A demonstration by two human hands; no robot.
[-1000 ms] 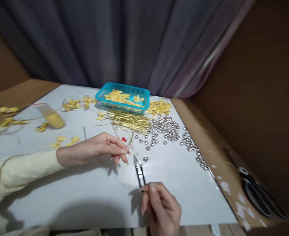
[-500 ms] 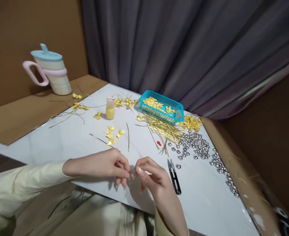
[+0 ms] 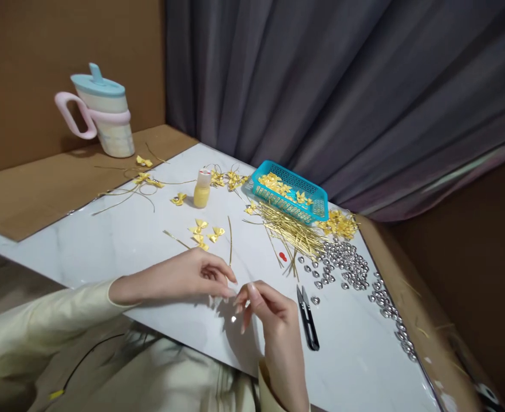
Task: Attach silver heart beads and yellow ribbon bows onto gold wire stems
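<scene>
My left hand point(image 3: 179, 277) rests low over the white marble board point(image 3: 106, 246), its thumb and fingers pinched together at the tips. My right hand point(image 3: 267, 312) meets it from the right, fingers curled in a pinch too. Between the two hands a tiny shiny silver piece point(image 3: 233, 319) shows; what else they hold is too small to make out. Black thread snips point(image 3: 307, 316) lie on the board just right of my right hand.
A turquoise basket point(image 3: 293, 191) of gold bows stands at the back, with gold wire pieces point(image 3: 293, 229) and silver beads point(image 3: 344, 260) in front. A small yellow bottle point(image 3: 201, 189), loose gold bows point(image 3: 203, 232) and a pastel jug point(image 3: 104, 114) lie left. Curtain behind.
A second ago my right hand held the snips; they now lie on the board. Both hands have come together near the front edge, and the view has swung left.
</scene>
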